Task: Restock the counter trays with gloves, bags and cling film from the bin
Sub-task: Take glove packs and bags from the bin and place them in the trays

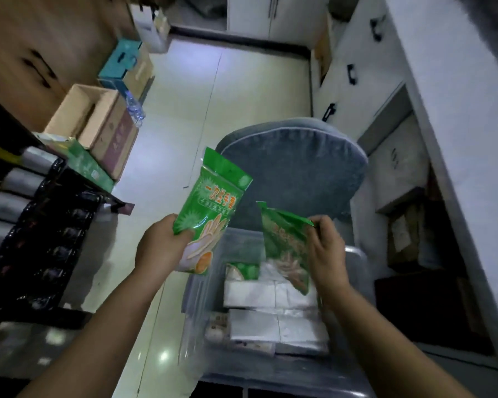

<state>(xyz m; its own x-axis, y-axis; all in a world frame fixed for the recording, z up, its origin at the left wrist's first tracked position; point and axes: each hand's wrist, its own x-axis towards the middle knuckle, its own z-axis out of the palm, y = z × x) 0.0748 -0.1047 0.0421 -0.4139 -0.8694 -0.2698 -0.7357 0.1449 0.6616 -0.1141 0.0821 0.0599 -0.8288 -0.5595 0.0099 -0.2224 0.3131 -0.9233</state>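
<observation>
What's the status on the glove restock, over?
Left hand holds one green glove pack. Right hand lifts another pack above the clear bin. Nothing in the way.

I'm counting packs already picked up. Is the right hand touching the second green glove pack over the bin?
Touching. The head view shows the right hand pinching the top corner of the second green glove pack, its fingertips pressed on the foil.

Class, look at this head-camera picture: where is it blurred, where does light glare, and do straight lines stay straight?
Head view: dim overall; the edges smear, the black counter trays at left and the white cabinets at right most of all. Glare patches sit on the glossy floor. The wide lens bends the cabinet lines. The glove packet in the left hand reads sharpest; the right hand and its packet are softer.
</observation>
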